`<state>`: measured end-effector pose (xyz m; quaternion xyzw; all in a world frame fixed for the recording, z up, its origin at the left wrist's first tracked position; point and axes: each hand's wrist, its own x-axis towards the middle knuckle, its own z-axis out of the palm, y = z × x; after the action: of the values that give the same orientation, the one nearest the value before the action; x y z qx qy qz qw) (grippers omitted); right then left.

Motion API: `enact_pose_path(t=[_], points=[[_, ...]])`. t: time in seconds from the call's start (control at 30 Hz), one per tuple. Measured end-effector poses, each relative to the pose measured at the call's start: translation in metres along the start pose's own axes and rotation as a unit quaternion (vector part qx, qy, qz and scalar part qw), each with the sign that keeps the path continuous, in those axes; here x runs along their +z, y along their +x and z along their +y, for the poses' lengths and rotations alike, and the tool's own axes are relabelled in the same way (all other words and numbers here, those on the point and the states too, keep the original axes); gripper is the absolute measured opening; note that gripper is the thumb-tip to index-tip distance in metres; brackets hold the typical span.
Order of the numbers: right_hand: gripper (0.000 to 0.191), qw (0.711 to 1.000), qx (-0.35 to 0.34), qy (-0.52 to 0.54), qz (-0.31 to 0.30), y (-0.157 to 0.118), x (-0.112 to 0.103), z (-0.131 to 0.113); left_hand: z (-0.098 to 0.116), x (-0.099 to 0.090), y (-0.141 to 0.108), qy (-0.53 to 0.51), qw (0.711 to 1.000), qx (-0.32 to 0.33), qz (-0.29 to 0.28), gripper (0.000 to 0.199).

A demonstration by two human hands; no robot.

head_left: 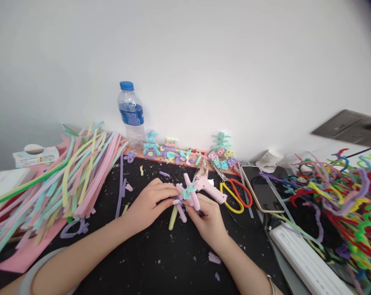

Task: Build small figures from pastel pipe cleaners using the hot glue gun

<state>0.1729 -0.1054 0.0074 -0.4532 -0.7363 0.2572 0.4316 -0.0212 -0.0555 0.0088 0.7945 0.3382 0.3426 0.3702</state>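
Between my two hands, above the black table mat, is a small pipe cleaner figure (190,191) made of pink, lilac and mint pieces. My left hand (153,200) pinches its left side with thumb and forefinger. From the right, the fingers of my right hand (209,217) close on its lower right part, some of them hidden behind it. A yellow-green pipe cleaner piece (173,218) points down below the figure; whether it is joined to it I cannot tell. Just behind lies a pink hot glue gun (214,191), its nozzle end stained brown.
Scissors with red and yellow handles (241,196) lie right of the glue gun, near a phone (263,192) and a white power strip (305,258). Pastel pipe cleaners (83,172) heap at left, bright curled ones (354,205) at right. A bottle (131,114) stands by the wall.
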Motion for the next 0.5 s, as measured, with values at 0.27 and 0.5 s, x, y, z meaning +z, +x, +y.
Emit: enact_pose_path(t=[0.27,0.5], points=[[0.019,0.996,-0.050,-0.065,-0.030,-0.001,-0.003,0.004,-0.001,-0.012,0.006,0.051,0.996,0.010,-0.066,0.016],[0.013,0.994,-0.033,-0.105,0.009,-0.001,-0.002,0.004,-0.002,-0.009,0.005,0.048,0.998,0.032,-0.037,0.019]])
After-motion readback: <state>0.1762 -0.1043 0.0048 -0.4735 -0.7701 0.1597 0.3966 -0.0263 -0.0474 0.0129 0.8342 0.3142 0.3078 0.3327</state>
